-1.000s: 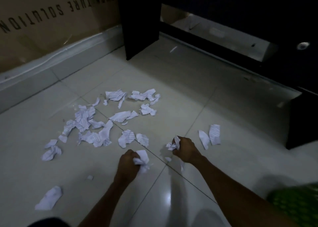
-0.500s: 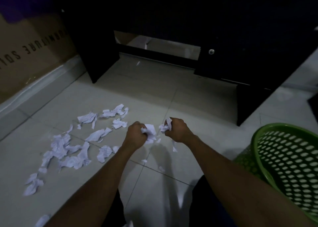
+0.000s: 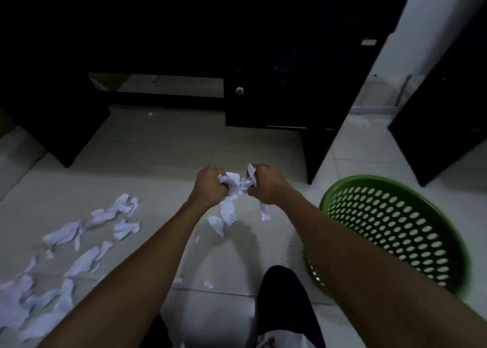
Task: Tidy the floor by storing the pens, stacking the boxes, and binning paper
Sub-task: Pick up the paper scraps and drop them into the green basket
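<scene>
Head camera view, looking down along two bare forearms that reach forward to the middle of the frame. The left hand [image 3: 210,186] and the right hand [image 3: 266,184] are both closed into fists, knuckles up and almost touching. Their fingers are curled tightly round a wad of torn paper scraps [image 3: 233,181] held above the floor. Both hands seem to be holding one bundle together so that little falls on the way to the bin. A few lined strips [image 3: 228,210] dangle loose below the fists, and these look likely to drop.

At about 4 o'clock, just beside the right forearm, a green perforated basket [image 3: 363,178] sits with its opening towards the camera. It is the likely place for the paper, and it appears empty where its inside can be seen. At 8 o'clock many more loose scraps [image 3: 79,242] lie scattered on the floor, so the paper part of the job looks only partly done. No pens or boxes are visible.

The floor [image 3: 158,163] is pale glossy tile with thin joint lines. A dark desk [image 3: 276,57] with a small round metal knob [image 3: 239,90] fills the frame from 10 to 1 o'clock. The room is dim. A knee in dark trousers [image 3: 282,295] shows at 6 o'clock.
</scene>
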